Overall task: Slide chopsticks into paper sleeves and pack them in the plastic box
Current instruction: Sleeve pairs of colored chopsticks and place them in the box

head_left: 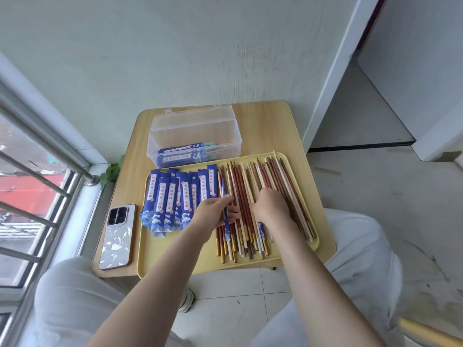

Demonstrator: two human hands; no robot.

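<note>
Chopsticks are being picked from the yellow tray. One blue paper sleeve is pinched by the left hand. The right hand is pressed on the pile, its fingers hidden. Next, probably, a matching pair must be slid in. A few packed pairs are seen in the clear plastic box.

A small wooden table with rounded corners stands against a pale wall. On its left edge a phone lies face down, its marbled case and camera block upward. A yellow tray covers most of the tabletop. Green leaves peek out between the table and a window with metal bars on the left. The floor is grey tile, and a doorway opens at right.
</note>
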